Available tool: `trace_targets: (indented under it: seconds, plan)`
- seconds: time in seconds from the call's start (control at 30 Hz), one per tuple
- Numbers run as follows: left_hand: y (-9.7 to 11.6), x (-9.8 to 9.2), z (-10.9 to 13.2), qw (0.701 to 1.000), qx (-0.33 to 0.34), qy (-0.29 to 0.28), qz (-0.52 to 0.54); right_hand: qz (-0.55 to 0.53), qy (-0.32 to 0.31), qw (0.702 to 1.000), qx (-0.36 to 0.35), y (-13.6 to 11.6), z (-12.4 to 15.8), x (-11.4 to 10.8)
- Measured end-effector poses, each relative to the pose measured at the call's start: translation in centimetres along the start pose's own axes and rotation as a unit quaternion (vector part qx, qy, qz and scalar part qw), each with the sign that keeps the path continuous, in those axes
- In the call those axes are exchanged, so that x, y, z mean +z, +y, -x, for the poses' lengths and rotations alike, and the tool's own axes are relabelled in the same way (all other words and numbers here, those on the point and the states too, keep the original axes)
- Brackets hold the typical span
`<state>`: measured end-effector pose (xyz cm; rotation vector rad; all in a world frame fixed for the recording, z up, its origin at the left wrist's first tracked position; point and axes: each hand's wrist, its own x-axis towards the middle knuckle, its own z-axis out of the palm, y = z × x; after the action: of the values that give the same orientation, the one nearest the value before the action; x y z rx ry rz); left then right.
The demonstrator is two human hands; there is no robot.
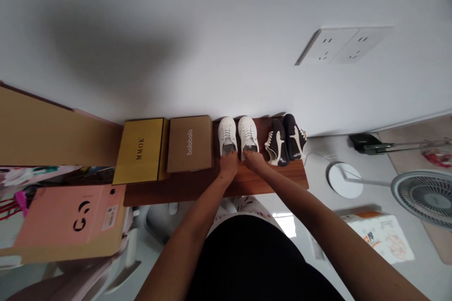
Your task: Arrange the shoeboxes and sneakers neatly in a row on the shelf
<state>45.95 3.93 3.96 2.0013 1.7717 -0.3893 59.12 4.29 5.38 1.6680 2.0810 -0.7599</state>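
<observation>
A pair of white sneakers stands side by side on a dark reddish-brown wooden shelf top (pixel 197 188), toes toward the wall. My left hand (pixel 229 164) is closed on the heel of the left white sneaker (pixel 227 130). At the heel of the right white sneaker (pixel 247 130), my right hand (pixel 254 161) is closed too, its fingertips at the shoe's opening. Both hands partly hide the heels. To their right sits a pair of dark brown sneakers (pixel 280 143) with cream stripes and laces, one leaning close against the other.
Left of the shoes are a brown balabala box (pixel 190 143) and a yellow MMOK box (pixel 141 150). A pink box (pixel 70 221) lies lower left. Wall sockets (pixel 344 46) are above right. A fan (pixel 427 197) and a white package (pixel 381 237) stand on the floor at right.
</observation>
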Motion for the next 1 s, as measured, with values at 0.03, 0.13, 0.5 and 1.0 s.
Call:
trace_targets:
  seconds: [0.03, 0.13, 0.5, 1.0]
  plan:
    - [-0.1, 0.0, 0.0, 1.0, -0.002, 0.0, -0.001, -0.003, 0.0, 1.0, -0.001, -0.1, -0.1, 0.1]
    - [-0.2, 0.1, -0.1, 1.0, -0.002, -0.004, 0.005, -0.01, 0.008, 1.0, -0.003, -0.2, -0.4, 0.2]
    - [-0.1, 0.3, -0.4, 0.999, -0.02, -0.033, 0.014, -0.017, 0.0, 1.0, 0.007, -0.8, -1.4, 0.3]
    - [2.1, 0.3, 1.0, 0.983, 0.114, 0.102, 0.103, -0.137, 0.242, 0.96, 0.008, 3.3, 4.3, 3.4]
